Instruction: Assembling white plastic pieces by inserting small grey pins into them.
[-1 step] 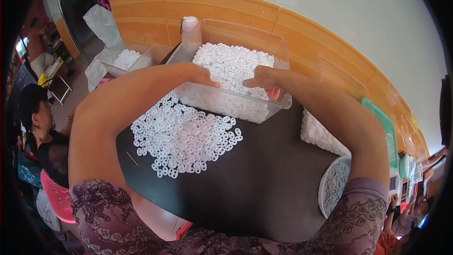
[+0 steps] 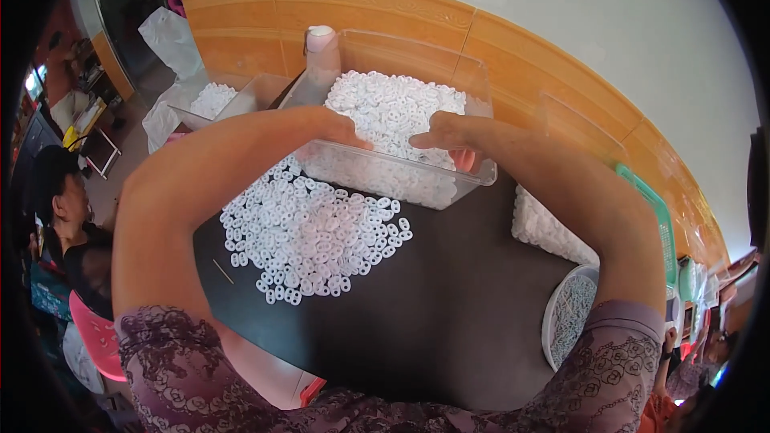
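A clear plastic bin (image 2: pixel 377 167) stands at the back of the dark table, filled with small white oval pieces with two holes each (image 2: pixel 393 104). My left hand (image 2: pixel 343 127) reaches into its left part over the front rim; the thumb points right and the other fingers are hidden. Inside the right part is my right hand (image 2: pixel 451 132), its thumb stretched left across the pieces, apart from the fingers, which show pinkish through the clear wall. A loose pile of the same white pieces (image 2: pixel 313 236) lies on the table in front of the bin.
A pink bottle (image 2: pixel 322 46) stands behind the bin's left corner. At right are a bag of white pieces (image 2: pixel 545 228), a round tub of grey-blue bits (image 2: pixel 571 313) and a green basket (image 2: pixel 646 200). A thin stick (image 2: pixel 224 271) lies left. A person (image 2: pixel 76 224) sits at far left.
Both hands stay in the bin with barely any movement. The view has shifted very slightly, and the person at left has moved a little.
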Demonstrator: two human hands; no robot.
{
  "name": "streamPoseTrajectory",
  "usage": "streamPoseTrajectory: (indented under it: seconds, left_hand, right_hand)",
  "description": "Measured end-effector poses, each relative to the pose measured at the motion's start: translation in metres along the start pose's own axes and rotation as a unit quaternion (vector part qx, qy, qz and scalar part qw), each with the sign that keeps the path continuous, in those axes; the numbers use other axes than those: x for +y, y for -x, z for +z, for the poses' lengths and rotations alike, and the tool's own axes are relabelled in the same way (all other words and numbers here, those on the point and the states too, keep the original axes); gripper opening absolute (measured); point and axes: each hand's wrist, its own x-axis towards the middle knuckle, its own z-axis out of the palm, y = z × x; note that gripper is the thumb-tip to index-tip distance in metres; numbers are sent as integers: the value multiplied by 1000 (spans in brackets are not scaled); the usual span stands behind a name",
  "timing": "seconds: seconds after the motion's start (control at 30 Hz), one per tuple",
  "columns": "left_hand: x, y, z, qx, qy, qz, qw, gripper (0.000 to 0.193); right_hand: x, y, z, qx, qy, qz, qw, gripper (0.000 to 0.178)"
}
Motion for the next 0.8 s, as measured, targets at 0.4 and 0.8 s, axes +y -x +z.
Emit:
streamPoseTrajectory:
  seconds: [0.4, 0.8]
  left_hand:
    - [19, -17, 4, -102, 267, -70, 956, 112]
    - [22, -38, 25, -134, 544, 18, 828, 86]
  right_hand:
    - [-7, -28, 38, -17, -121, 113, 986, 73]
    - [39, -121, 80, 72, 103, -242, 962, 107]
